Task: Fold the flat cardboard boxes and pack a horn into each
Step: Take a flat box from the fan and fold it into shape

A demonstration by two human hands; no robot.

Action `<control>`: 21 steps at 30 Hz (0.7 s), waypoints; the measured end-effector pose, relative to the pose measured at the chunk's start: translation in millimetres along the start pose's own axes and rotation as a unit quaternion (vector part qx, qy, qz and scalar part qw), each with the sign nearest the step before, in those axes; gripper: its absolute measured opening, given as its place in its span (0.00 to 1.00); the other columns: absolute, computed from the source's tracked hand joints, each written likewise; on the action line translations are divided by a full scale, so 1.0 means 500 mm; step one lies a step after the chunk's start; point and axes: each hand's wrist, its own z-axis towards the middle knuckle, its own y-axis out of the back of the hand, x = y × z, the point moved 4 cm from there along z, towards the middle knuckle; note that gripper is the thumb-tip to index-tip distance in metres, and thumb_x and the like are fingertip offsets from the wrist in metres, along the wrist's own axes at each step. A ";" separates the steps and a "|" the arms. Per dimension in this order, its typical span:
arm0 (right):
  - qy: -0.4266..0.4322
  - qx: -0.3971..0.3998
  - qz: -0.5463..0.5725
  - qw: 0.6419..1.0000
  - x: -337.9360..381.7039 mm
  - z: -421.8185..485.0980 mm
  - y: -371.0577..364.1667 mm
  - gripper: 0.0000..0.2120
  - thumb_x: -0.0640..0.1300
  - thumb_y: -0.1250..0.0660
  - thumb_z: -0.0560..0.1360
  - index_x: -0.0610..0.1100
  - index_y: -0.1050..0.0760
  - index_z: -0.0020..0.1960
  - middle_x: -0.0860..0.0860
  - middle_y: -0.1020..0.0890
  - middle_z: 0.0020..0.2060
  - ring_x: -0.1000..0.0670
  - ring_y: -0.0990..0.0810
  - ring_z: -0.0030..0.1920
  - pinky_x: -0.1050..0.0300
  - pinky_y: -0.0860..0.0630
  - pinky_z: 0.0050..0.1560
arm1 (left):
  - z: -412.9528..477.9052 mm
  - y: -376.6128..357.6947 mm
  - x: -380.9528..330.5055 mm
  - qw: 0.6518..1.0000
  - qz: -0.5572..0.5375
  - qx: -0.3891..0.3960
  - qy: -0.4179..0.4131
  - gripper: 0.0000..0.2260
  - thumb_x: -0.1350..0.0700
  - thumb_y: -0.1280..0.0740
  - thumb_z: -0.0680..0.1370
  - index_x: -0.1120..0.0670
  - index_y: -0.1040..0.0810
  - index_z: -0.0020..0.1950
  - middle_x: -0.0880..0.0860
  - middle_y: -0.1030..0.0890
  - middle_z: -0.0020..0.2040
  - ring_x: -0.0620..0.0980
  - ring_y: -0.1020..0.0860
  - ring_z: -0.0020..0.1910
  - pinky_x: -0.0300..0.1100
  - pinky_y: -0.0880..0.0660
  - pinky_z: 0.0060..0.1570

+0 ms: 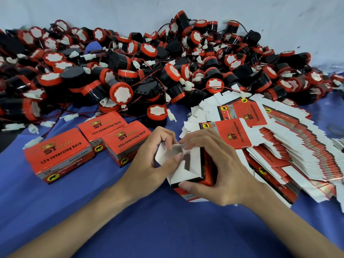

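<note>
Both hands clamp one half-folded box (193,164). The left hand (147,164) pinches its white flaps with curled fingers and thumb. The right hand (217,164) wraps its red side, thumb at the near corner. It sits in the middle foreground, low over the blue cloth (130,220); whether it touches the cloth I cannot tell. Its open end faces up, showing white inner card inside red and black outer faces.

Three closed boxes (59,157) stand close together on the cloth to the left. Each has a red top printed with a crown, "ST" and "12v reversing horn". On the front is a grey band and a yellow oval bearing a black elephant.

Flat boxes (279,155) lie fanned in a slumped stack to the right, too many to count. They carry the same print, with white tabs sticking out.

Horns (149,67) lie heaped across the far side against a pale wall (111,12), too many to count. They are black cylinders with red caps and white centres, trailing thin red and black wires with white plugs.
</note>
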 end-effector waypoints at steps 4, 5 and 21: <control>0.007 -0.010 -0.014 1.000 0.003 -0.001 -0.004 0.23 0.54 0.30 0.67 0.35 0.24 0.50 0.45 0.22 0.49 0.43 0.25 0.52 0.51 0.28 0.54 | -0.004 -0.004 -0.012 0.999 0.033 -0.026 -0.027 0.07 0.53 0.38 0.71 0.55 0.32 0.41 0.49 0.26 0.40 0.52 0.27 0.38 0.45 0.29 0.37; 0.007 -0.012 -0.017 1.000 0.003 -0.001 -0.004 0.23 0.54 0.30 0.67 0.35 0.24 0.50 0.45 0.22 0.49 0.43 0.25 0.52 0.51 0.28 0.54 | -0.002 -0.005 -0.012 0.998 0.041 -0.031 -0.021 0.07 0.52 0.38 0.70 0.55 0.30 0.42 0.49 0.25 0.39 0.51 0.26 0.37 0.43 0.29 0.37; 0.005 -0.039 0.026 0.999 0.000 -0.006 -0.011 0.23 0.55 0.30 0.67 0.39 0.30 0.52 0.51 0.23 0.50 0.47 0.25 0.50 0.53 0.28 0.52 | -0.039 -0.038 -0.001 0.951 -0.259 0.090 0.142 0.28 0.26 0.46 0.70 0.29 0.39 0.70 0.38 0.30 0.70 0.42 0.31 0.70 0.37 0.29 0.63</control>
